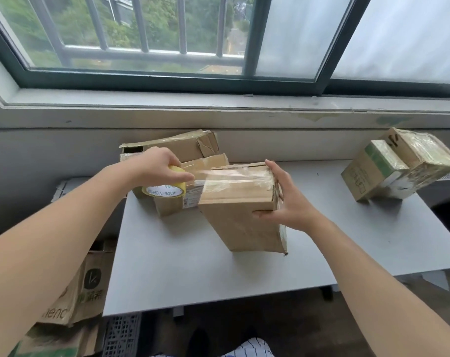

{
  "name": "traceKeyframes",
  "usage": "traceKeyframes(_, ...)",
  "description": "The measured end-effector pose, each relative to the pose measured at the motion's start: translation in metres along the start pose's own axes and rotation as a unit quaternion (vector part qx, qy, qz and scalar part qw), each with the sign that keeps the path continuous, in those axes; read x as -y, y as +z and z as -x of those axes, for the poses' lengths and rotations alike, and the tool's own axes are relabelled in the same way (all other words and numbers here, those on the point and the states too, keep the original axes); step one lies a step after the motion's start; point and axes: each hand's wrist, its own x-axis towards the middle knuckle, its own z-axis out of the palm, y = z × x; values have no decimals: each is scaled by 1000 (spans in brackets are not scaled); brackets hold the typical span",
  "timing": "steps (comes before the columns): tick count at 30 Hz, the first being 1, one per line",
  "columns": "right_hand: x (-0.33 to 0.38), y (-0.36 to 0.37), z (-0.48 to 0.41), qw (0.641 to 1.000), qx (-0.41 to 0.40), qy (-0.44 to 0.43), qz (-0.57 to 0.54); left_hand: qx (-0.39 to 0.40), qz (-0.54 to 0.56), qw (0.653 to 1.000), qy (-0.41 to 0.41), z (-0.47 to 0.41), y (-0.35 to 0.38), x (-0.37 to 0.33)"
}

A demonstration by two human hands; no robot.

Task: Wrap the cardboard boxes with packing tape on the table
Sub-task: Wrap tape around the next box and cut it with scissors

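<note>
A tall brown cardboard box (240, 220) stands upright in the middle of the grey table (193, 274). My right hand (285, 199) grips its upper right edge, fingers over the top and thumb on the front. My left hand (159, 166) grips a yellow roll of packing tape (164, 190) just left of the box. A clear strip of tape (234, 177) runs from the roll across the box's upper front face.
Behind the held box lie other brown boxes (177, 148), one with an open torn end. Two tape-wrapped boxes (396, 166) sit at the table's far right. Paper bags (82, 292) and a crate stand on the floor to the left. A window sill runs behind.
</note>
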Motion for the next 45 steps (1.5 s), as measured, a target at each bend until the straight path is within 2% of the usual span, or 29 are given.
traceKeyframes(5,-10,-13,16,998,50,42,-12,24,13,999,44,-15,-5,-12)
traceKeyframes(13,-28,-36,40,991,66,116,8,106,-35,990,90,-45,33,-36)
traceKeyframes(25,-49,-66,56,984,85,144,55,206,106,955,184,-58,70,-70)
traceKeyframes(27,-51,-69,57,984,61,158,58,203,129,952,189,-60,73,-72)
traceKeyframes(31,-59,-70,58,981,-35,184,50,173,189,949,182,-60,83,-79)
traceKeyframes(33,-58,-68,57,976,-64,207,10,164,192,952,175,-63,91,-82)
traceKeyframes(36,-45,-70,53,956,-60,244,-151,164,183,954,170,-66,96,-84)
traceKeyframes(38,-37,-70,46,945,-75,257,-187,169,180,954,170,-69,96,-85)
traceKeyframes(40,-30,-65,35,950,-114,272,-103,172,179,954,171,-69,97,-86)
traceKeyframes(43,-27,-49,25,946,-133,269,125,169,206,950,165,-70,102,-86)
traceKeyframes(45,-26,-43,25,935,-132,279,175,169,222,945,170,-70,106,-85)
